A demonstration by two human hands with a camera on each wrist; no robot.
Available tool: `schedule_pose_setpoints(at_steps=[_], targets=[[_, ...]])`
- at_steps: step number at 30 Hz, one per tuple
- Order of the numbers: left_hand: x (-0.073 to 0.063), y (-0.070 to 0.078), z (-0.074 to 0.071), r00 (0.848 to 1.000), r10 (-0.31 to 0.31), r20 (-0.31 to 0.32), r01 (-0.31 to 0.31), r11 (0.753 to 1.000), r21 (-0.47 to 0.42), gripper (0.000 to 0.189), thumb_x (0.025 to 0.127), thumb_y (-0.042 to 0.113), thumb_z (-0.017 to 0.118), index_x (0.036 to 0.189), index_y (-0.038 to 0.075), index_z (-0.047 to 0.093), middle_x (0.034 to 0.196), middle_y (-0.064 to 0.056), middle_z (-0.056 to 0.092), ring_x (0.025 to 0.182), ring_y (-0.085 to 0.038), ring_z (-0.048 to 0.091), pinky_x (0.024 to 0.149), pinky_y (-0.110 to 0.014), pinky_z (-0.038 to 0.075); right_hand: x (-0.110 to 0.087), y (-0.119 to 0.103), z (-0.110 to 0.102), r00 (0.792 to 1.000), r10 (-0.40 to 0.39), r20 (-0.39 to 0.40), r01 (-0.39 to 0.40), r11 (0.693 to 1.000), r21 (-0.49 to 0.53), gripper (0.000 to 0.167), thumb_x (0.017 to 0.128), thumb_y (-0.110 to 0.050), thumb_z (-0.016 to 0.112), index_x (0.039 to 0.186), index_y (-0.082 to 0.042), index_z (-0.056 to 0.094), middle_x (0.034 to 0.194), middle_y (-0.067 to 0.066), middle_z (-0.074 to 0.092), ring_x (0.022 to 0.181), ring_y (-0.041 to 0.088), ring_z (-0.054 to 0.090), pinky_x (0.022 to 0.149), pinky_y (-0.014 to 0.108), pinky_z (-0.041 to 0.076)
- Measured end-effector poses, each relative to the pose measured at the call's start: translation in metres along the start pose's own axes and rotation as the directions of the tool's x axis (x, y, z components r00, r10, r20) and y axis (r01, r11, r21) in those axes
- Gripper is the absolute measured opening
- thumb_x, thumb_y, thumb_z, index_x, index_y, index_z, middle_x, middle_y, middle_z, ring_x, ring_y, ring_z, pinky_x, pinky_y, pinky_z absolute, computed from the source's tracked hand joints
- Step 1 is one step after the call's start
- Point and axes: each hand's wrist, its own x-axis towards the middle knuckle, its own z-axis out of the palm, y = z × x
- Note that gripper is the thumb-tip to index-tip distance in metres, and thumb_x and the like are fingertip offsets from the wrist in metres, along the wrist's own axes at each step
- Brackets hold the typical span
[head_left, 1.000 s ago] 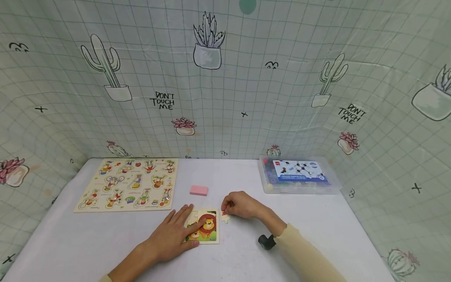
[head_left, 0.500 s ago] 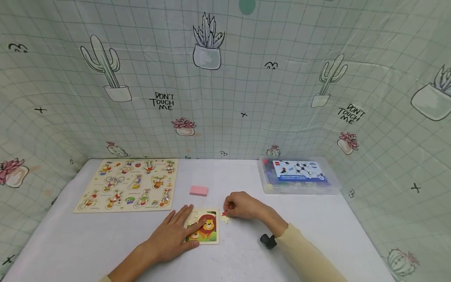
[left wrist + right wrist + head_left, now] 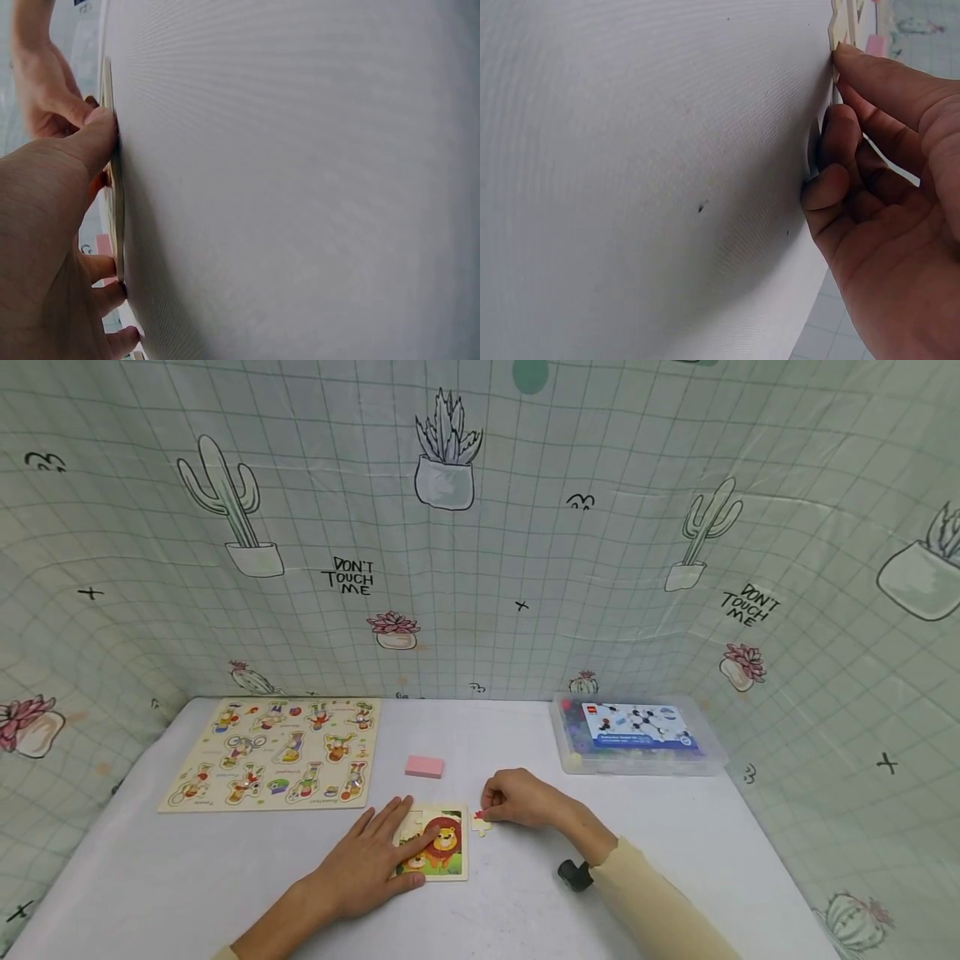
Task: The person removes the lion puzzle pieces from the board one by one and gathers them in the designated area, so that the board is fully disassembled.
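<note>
In the head view my left hand lies with spread fingers over the left part of a small square lion jigsaw puzzle. Its index finger reaches across the lions, and the thumb rests at the near edge. The left wrist view shows the puzzle's thin wooden edge under those fingers. Just right of the puzzle, my right hand pinches a cream jigsaw piece with a red patch, close over the white tabletop. In the right wrist view the thumb touches the edge of a pale wooden piece; the other fingers curl beneath.
Behind the puzzle lies a pink block. A large wooden picture board stands back left, and a clear plastic box with a blue-and-white label back right. A patterned cloth hangs behind the table. A black device sits at the right wrist.
The fingers of my right hand have shifted slightly right over the jigsaw piece, which stays beside the puzzle. My left hand has stayed in place.
</note>
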Motion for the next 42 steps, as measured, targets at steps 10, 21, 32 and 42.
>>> schedule_pose_setpoints(at_steps=[10,21,32,42], targets=[[0.0,0.0,0.0,1.0,0.001,-0.008,-0.001,1.0,0.007,0.064,0.097,0.065,0.047,0.155,0.038,0.038,0.166,-0.017,0.02,0.153,-0.035,0.017,0.118,-0.061,0.02,-0.002,0.003,0.0,1.0,-0.002,-0.012,0.002,1.0,0.024,0.011,0.092,-0.02,0.075,0.086,-0.018,0.066,0.075,-0.007,0.056,0.071,0.008,0.051,0.065,0.024,0.043],[-0.001,0.001,-0.001,1.0,0.0,-0.013,0.0,1.0,0.021,0.064,0.097,0.063,0.049,0.155,0.038,0.039,0.165,-0.018,0.023,0.152,-0.035,0.02,0.118,-0.06,0.021,0.0,0.006,0.002,1.0,-0.004,-0.024,0.004,0.999,0.033,0.011,0.091,-0.019,0.076,0.087,-0.019,0.066,0.075,-0.007,0.056,0.073,0.008,0.051,0.066,0.024,0.043],[0.002,0.005,-0.004,1.0,-0.002,0.011,0.002,1.0,0.022,0.066,0.097,0.06,0.053,0.157,0.037,0.036,0.164,-0.021,0.022,0.152,-0.039,0.019,0.118,-0.06,0.021,-0.001,0.006,0.001,0.999,-0.022,-0.028,0.022,0.999,0.028,0.009,0.092,-0.022,0.074,0.088,-0.02,0.067,0.075,-0.009,0.056,0.071,0.006,0.05,0.065,0.024,0.043],[0.004,0.011,-0.007,0.998,0.061,0.008,-0.061,0.997,0.052,0.058,0.097,0.051,0.059,0.15,0.03,0.049,0.161,-0.016,0.033,0.15,-0.036,0.026,0.117,-0.06,0.024,0.004,-0.01,0.004,0.991,-0.098,-0.096,0.11,0.986,0.128,0.01,0.096,-0.014,0.065,0.105,-0.013,0.069,0.085,-0.008,0.061,0.075,0.006,0.055,0.067,0.024,0.047]])
